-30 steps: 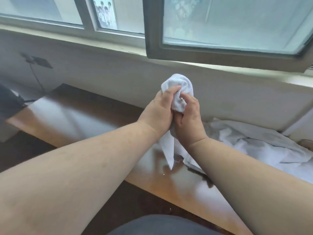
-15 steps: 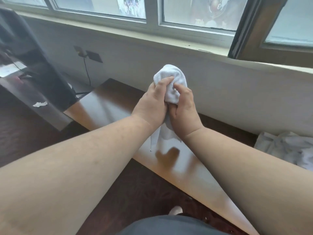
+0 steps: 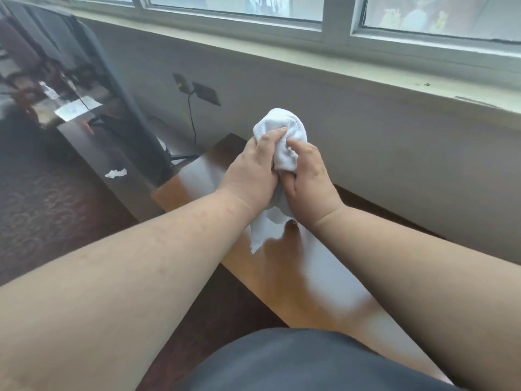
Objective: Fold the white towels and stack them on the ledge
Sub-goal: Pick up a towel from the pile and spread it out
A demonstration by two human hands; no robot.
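Note:
A small white towel point(image 3: 282, 136) is bunched into a rounded wad between both my hands, held above the left end of the glossy wooden ledge point(image 3: 310, 280). My left hand point(image 3: 253, 173) grips its left side with the thumb pressed on the cloth. My right hand point(image 3: 308, 182) clasps it from the right. A loose tail of the towel hangs down below my wrists, just over the ledge. The pile of other towels is out of view.
A pale wall and window sill point(image 3: 366, 71) run behind the ledge. Wall sockets with a black cable point(image 3: 197, 91) sit left of my hands. A dark desk point(image 3: 93, 142) with papers, a scrap of white paper and a dark stand is at the left, over patterned carpet.
The view has swung left along the ledge, so the towel pile at the right has left the frame. Both hands still hold the bunched towel, now a little lower.

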